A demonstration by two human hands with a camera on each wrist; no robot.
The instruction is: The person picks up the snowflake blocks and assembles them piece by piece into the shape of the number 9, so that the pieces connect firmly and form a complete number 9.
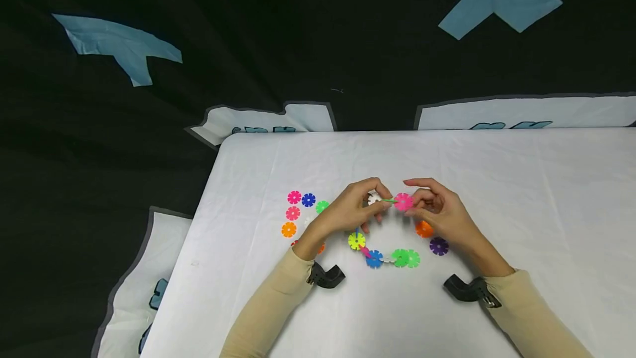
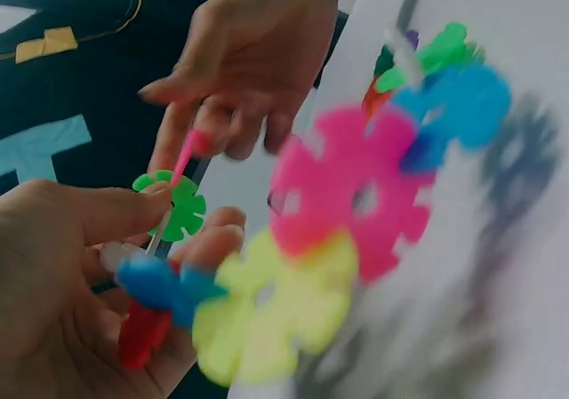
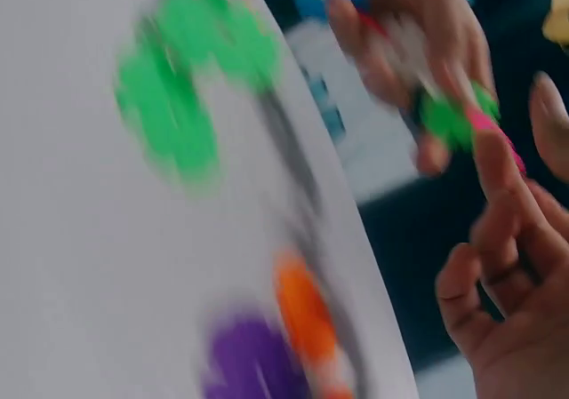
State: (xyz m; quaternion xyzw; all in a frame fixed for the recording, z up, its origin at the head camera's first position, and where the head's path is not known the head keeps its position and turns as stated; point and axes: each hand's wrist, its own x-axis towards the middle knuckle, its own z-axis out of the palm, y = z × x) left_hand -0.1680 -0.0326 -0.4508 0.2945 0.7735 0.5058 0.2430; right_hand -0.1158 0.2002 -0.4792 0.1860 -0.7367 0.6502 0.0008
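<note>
A chain of notched plastic interlocking discs hangs from my left hand [image 1: 355,206], whose thumb and fingers pinch it near a white disc [image 1: 374,198] and an edge-on green disc [image 2: 184,207]. At the green one's side stands a pink disc [image 1: 403,201], its rim between the curled fingers of my right hand [image 1: 444,209]; that index finger sticks out free. The chain runs down through a yellow disc [image 1: 356,241], a dark pink one [image 2: 356,195] and a blue disc [image 1: 374,259] to light green discs [image 1: 400,258]. The left fingers partly hide the joint.
Loose discs lie left of the left hand, among them a blue disc [image 1: 308,200] and an orange disc [image 1: 289,230]. Near the right wrist are another orange disc [image 1: 424,229] and a purple disc [image 1: 439,246]. White cloth covers the table [image 1: 546,209]; a dark curtain [image 1: 377,54] hangs behind.
</note>
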